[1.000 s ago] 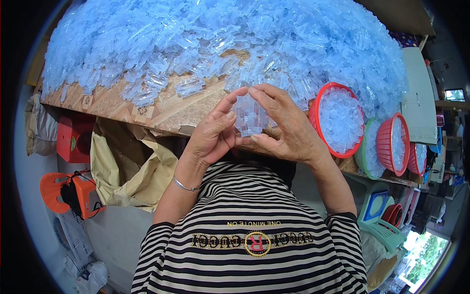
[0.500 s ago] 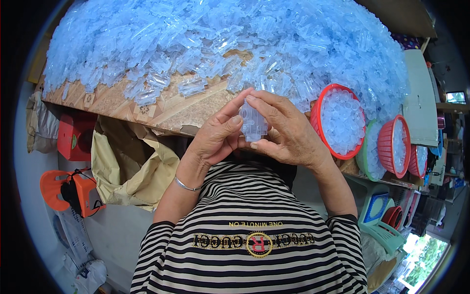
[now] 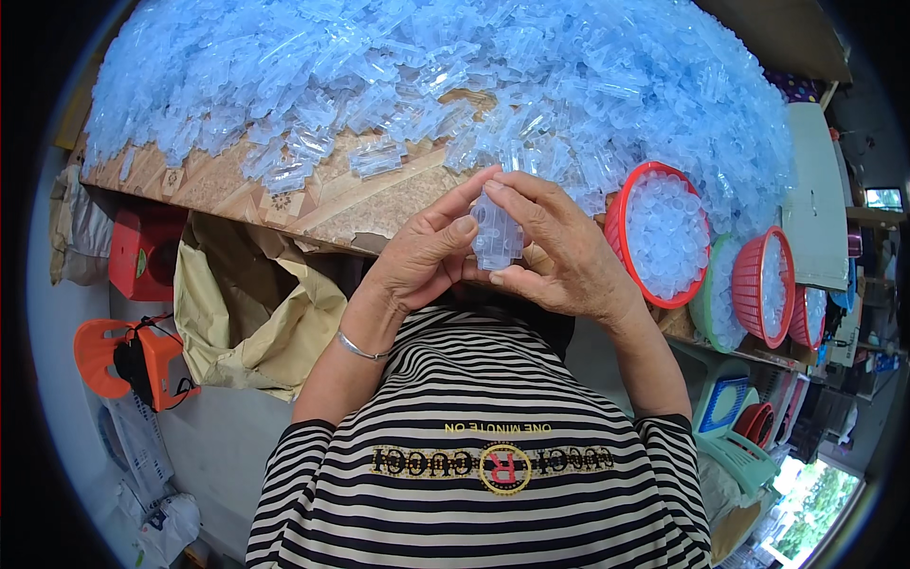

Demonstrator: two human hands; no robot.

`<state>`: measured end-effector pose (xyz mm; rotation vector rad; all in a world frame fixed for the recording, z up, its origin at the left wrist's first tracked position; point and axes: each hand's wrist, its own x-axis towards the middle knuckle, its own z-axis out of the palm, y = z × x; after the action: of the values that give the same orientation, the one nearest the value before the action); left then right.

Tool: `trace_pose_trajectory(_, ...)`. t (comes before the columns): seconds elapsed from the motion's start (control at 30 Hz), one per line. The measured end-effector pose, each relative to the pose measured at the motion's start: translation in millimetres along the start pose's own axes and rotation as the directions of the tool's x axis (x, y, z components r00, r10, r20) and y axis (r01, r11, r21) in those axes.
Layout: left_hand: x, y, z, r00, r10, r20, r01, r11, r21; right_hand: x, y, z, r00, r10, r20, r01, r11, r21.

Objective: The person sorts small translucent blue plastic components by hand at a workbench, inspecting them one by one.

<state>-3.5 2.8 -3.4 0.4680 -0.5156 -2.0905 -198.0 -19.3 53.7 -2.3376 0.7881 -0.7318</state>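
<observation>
Between my two hands, just over the table's near edge, is a clear plastic piece [image 3: 497,237] with a ribbed, stepped shape. My left hand [image 3: 427,248] grips its left side, thumb against it and fingers behind. My right hand [image 3: 559,248] closes on its right side, with the index finger along the top and the thumb at the bottom corner. The fingertips of both hands meet above it. Beyond them a large heap of similar clear pieces [image 3: 408,71] covers most of the table [image 3: 332,213].
On the right stand a red basket [image 3: 621,232] full of small clear round parts, a green basket [image 3: 703,299] and more red baskets [image 3: 749,284]. A brown paper sack [image 3: 242,322] hangs open below the table at left, near an orange stool [image 3: 100,356].
Both hands keep their hold on the clear plastic piece and have barely moved. The view has shifted very slightly.
</observation>
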Motion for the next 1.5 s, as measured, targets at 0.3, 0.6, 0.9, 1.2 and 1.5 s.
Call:
trace_pose_trajectory(0.3, -0.1, -5.2, -8.0, 1.000, 0.011, -0.006, -0.011, 1.000, 0.017, -1.7, 0.4, 2.5, 0.999, -0.029, -0.014, 0.029, 1.000, -0.002)
trace_pose_trajectory(0.6, 0.1, -4.9, -2.3, 0.999, 0.029, -0.021, -0.028, 1.000, 0.011, -4.8, 1.9, 3.3, 0.999, -0.028, -0.020, 0.028, 0.999, -0.015)
trace_pose_trajectory(0.9, 0.4, -10.1, -7.8, 0.998, 0.056, 0.020, -0.056, 0.998, 0.012, -6.5, 0.9, 2.5, 1.000, 0.016, -0.025, -0.015, 0.998, 0.053)
trace_pose_trajectory(1.2, 1.4, -10.8, -5.6, 0.996, 0.020, -0.082, -0.018, 1.000, 0.026, -9.2, 4.1, 7.3, 0.997, 0.068, -0.030, -0.066, 0.995, 0.078)
trace_pose_trajectory(1.5, 0.7, -10.1, 1.6, 0.992, 0.009, -0.129, -0.004, 0.999, 0.032, -12.5, 10.8, 12.5, 0.996, 0.058, -0.063, -0.057, 0.998, 0.016)
